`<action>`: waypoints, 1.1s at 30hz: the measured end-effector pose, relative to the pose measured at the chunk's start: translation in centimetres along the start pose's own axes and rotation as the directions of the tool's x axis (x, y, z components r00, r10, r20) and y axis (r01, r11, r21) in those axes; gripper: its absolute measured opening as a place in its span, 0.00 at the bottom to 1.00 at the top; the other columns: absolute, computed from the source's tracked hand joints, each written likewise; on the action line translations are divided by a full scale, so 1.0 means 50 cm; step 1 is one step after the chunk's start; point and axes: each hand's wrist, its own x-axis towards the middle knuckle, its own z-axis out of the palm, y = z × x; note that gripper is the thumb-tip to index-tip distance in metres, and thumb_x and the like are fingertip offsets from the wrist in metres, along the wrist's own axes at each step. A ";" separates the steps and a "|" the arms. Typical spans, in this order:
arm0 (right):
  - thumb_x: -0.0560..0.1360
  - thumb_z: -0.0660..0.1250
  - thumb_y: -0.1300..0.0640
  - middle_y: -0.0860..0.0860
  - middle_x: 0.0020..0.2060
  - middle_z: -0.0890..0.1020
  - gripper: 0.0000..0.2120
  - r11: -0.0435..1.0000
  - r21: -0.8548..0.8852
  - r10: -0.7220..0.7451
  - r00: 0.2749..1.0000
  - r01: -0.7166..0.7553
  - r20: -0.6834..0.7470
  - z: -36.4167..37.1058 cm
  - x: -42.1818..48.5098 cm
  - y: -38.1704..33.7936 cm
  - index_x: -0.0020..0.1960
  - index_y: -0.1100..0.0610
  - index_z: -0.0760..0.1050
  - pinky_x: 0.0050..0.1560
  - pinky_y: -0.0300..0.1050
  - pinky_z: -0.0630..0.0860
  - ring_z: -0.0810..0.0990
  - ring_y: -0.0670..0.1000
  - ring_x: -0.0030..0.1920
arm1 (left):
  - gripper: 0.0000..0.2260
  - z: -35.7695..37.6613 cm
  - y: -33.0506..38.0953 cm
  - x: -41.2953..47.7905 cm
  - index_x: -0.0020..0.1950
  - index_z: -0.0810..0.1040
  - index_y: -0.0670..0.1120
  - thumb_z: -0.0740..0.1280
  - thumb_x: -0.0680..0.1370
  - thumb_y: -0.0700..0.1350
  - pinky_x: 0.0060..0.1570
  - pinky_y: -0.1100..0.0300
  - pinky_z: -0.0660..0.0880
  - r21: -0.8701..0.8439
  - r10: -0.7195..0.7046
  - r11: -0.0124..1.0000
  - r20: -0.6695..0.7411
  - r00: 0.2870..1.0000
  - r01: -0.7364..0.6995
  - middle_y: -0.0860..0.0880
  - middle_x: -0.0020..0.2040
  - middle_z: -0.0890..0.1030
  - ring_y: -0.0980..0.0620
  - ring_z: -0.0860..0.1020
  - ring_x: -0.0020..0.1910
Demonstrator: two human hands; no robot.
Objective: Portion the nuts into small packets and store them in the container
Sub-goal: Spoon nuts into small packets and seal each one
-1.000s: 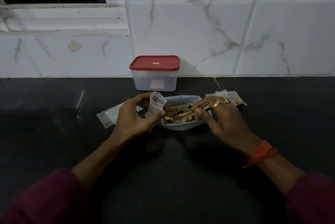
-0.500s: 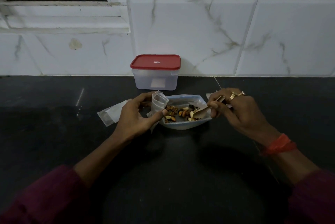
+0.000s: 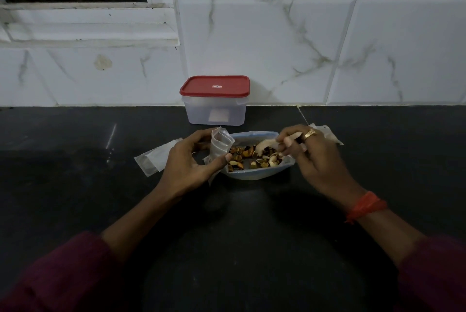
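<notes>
At frame centre, the left hand (image 3: 191, 160) fingers pinch an open small packet (image 3: 220, 144); the right hand (image 3: 312, 157) fingers grip a spoon (image 3: 264, 145) over the nuts (image 3: 252, 157).

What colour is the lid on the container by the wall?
Red, with a small white label in its middle; the lid shows clearly in the head view.

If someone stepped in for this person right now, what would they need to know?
Left hand: holds a small packet open beside the nuts.
Right hand: holds a small scoop over the nuts, which lie in an open bag on the counter.
Spare packets lie left; more packets behind the right hand.
Container: at the wall, red lid on.
Left: fill, seal, store packets.
</notes>
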 end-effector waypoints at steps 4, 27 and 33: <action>0.83 0.57 0.52 0.37 0.39 0.78 0.13 0.992 -0.128 -0.026 0.990 0.008 -0.139 -0.020 0.000 -0.012 0.47 0.53 0.77 0.52 0.55 0.76 0.80 0.44 0.42 | 0.32 0.001 -0.001 0.000 0.70 0.75 0.50 0.72 0.68 0.60 0.50 0.81 0.70 -0.001 0.000 1.000 0.001 1.000 0.000 0.56 0.62 0.80 0.69 0.75 0.57; 0.75 0.73 0.56 0.45 0.48 0.86 0.09 0.988 -0.091 0.100 0.968 -0.124 -0.228 0.009 -0.008 0.004 0.55 0.52 0.84 0.60 0.48 0.79 0.82 0.42 0.53 | 0.31 0.001 -0.015 -0.003 0.71 0.73 0.51 0.77 0.70 0.54 0.52 0.78 0.70 0.096 0.074 0.993 0.003 0.997 -0.074 0.57 0.63 0.77 0.71 0.73 0.58; 0.74 0.73 0.57 0.49 0.46 0.87 0.11 0.894 -0.446 -0.050 0.998 0.032 -0.028 0.016 -0.005 0.021 0.55 0.51 0.84 0.74 0.57 0.61 0.83 0.47 0.50 | 0.34 0.001 -0.016 -0.003 0.70 0.74 0.53 0.76 0.67 0.62 0.51 0.70 0.68 0.167 0.095 0.981 0.020 0.995 -0.097 0.57 0.63 0.76 0.68 0.71 0.57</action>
